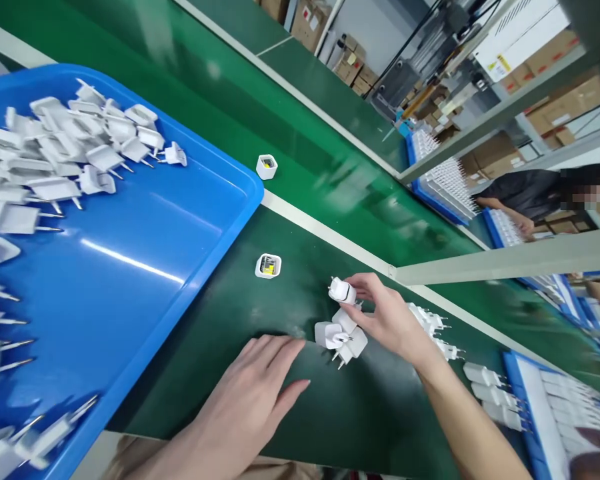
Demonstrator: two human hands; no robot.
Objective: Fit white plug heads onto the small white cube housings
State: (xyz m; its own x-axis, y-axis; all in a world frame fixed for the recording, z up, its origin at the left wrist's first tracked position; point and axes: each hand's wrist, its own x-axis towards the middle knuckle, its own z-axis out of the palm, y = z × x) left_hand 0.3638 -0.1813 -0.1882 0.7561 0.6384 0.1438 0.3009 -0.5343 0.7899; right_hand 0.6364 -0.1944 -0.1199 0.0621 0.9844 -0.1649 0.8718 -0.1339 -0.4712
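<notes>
While the right hand point(389, 321) pinches a white plug point(341, 291), left hand point(257, 383) unclenched, yellow label point(501, 64) unreadable

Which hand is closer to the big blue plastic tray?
Left. The left hand is beside the tray; the right hand is farther away, holding a white plastic plug.

Cardboard boxes point(310, 27), pale beam point(500, 261), dark-sleeved co-worker point(523, 191)

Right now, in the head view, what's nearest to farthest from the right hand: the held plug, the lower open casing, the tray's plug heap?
1. Held plug: in the right hand.
2. Lower open casing: on the green worktop, left of that hand.
3. Plug heap: far left, in the blue tray.
</notes>
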